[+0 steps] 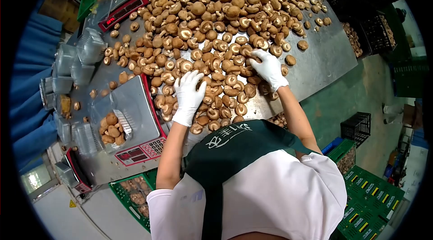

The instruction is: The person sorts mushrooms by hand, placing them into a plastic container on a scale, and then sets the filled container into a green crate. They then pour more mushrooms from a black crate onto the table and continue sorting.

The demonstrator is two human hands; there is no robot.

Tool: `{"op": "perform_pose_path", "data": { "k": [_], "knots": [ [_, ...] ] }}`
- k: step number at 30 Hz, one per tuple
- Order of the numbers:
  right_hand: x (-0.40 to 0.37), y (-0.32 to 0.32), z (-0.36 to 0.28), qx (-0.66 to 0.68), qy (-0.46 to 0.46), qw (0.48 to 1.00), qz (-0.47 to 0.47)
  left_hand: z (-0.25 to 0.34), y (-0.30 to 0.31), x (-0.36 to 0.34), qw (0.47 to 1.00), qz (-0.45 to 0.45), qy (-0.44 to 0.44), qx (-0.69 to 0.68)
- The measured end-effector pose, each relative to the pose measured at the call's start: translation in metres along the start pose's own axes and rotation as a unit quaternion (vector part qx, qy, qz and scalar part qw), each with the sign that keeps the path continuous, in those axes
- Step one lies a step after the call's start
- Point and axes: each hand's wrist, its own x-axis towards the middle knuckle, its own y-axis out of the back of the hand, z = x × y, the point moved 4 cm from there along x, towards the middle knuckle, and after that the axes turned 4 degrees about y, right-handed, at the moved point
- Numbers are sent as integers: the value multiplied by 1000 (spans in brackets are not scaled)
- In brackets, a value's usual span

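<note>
My left hand (pixel 188 95), in a white glove, lies over the near left part of a heap of brown shiitake mushrooms (pixel 232 12). Its fingers are spread and the fingertips touch mushrooms; no mushroom shows in its grip. Further right, my right hand (pixel 269 69), also gloved in white, reaches into the loose mushrooms with thumb and fingers apart. Its fingertips are close to a mushroom cap (pixel 246 50), and I see nothing held. Many mushrooms between the hands lie stem side up. Part of what is under both palms is hidden.
A red-edged scale (pixel 135 109) at left carries a clear plastic tray with mushrooms (pixel 111 129). Another scale (pixel 124 7) stands behind it. Stacked clear trays (pixel 83 55) line the left table edge. Green crates (pixel 365 204) and a black crate (pixel 356 128) stand on the floor at right.
</note>
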Motion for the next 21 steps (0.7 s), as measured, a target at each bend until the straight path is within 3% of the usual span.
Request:
{"op": "perform_pose_path", "data": {
  "k": [2, 5, 6, 8, 9, 11, 16, 19, 21],
  "knots": [
    [4, -10, -17, -9, 22, 996, -80, 22, 2, 14, 998, 20, -50, -23],
    [-7, -36, -47, -29, 61, 966, -251, 41, -22, 42, 992, -53, -79, -87],
    [-19, -42, -51, -92, 120, 974, -172, 49, -28, 49, 991, -72, -110, -20],
    [-31, -43, -54, -93, 194, 974, -70, 58, -48, 60, 973, -145, -152, 96],
    [-36, -39, -55, -87, 224, 970, -24, 58, -60, 64, 970, -167, -163, 70],
    [-47, -40, -45, -72, 186, 980, 8, 72, -62, 72, 952, -198, -184, 145],
    [-58, -32, -22, -15, 64, 998, 7, 80, -67, 79, 947, -179, -220, 151],
    [-56, -31, -5, 73, 6, 996, 59, 69, -50, 72, 973, -149, -174, 35],
    [-53, -27, 5, 274, -122, 953, 43, 60, -31, 67, 984, -101, -69, -130]
  ]
}}
